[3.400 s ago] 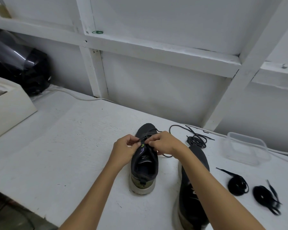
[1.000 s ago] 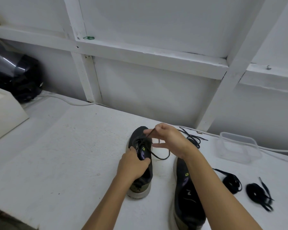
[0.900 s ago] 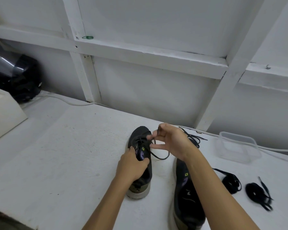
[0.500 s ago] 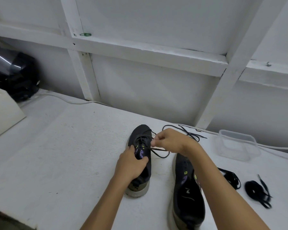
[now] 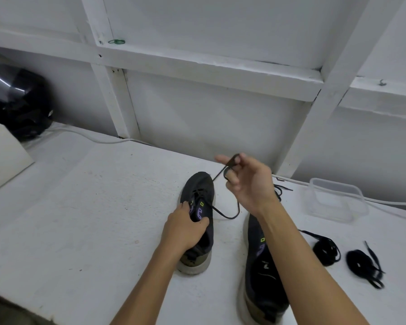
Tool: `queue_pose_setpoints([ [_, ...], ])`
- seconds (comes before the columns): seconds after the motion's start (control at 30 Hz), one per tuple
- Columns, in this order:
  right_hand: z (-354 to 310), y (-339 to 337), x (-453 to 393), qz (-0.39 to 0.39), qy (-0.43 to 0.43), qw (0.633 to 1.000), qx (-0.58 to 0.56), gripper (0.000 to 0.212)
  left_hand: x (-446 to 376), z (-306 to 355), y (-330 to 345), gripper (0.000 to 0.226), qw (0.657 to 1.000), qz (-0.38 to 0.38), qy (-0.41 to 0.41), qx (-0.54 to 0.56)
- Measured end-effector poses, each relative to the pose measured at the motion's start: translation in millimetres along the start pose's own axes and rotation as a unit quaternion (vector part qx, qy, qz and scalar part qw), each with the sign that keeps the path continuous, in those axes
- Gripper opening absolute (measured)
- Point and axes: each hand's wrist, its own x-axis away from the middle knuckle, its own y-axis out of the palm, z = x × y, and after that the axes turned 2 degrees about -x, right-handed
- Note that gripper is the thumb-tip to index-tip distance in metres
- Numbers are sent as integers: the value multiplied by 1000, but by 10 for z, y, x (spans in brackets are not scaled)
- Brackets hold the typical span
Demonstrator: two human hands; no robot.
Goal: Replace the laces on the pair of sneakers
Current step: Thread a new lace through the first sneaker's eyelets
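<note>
Two dark sneakers stand on the white table, toes pointing away from me. My left hand (image 5: 184, 228) grips the tongue and collar of the left sneaker (image 5: 201, 186). A black lace (image 5: 223, 213) runs out of its upper eyelets, loops over the table and rises to my right hand (image 5: 246, 181), which is lifted above the toe and holds the lace hooked round its curled fingers. The right sneaker (image 5: 260, 273) lies under my right forearm, with no lace visible in it. Two coiled black laces (image 5: 326, 250) (image 5: 361, 263) lie to its right.
A clear plastic container (image 5: 338, 200) stands at the back right, with a white cable (image 5: 394, 202) running behind it. Loose black lace (image 5: 283, 188) lies behind my right hand. A black helmet (image 5: 17, 104) and a white box (image 5: 2, 156) sit at the far left.
My right hand has risen from the eyelets, drawing the lace up and back out of the left sneaker. My left hand has stayed on the shoe.
</note>
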Motion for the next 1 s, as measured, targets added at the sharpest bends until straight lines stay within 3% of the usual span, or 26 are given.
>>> queue_pose_setpoints([
  [0.03,-57,2,-17,22,7,999,33,23,-2,-1,1,41,1000,0,1,0],
  [0.07,-102,5,-29,53,13,986,160,28,-7,-2,4,38,1000,0,2,0],
  [0.1,-107,-13,-38,84,23,933,348,36,-11,-4,7,35,1000,1,1,1],
  [0.17,-42,-74,-25,115,40,755,645,53,-18,-4,12,35,1000,3,-2,-2],
  [0.2,5,-101,-11,109,55,701,702,55,-19,-2,13,36,1000,4,-3,-6],
  [0.23,49,-126,3,99,73,684,720,55,-20,-3,13,37,1000,6,-3,-9],
  [0.4,158,-166,49,37,108,705,700,71,-16,-4,10,34,1000,11,2,-10],
  [0.57,290,-131,-18,-19,49,672,739,20,-14,-6,15,31,1000,14,3,-7],
  [0.7,395,-100,-71,-29,29,642,766,15,-18,-9,11,30,1000,16,5,-1],
  [0.83,434,-115,-100,-33,6,685,728,12,-20,-12,4,32,1000,10,6,-4],
  [1.0,439,-129,-129,-47,-3,626,779,12,-26,-21,11,33,1000,14,10,-7],
])
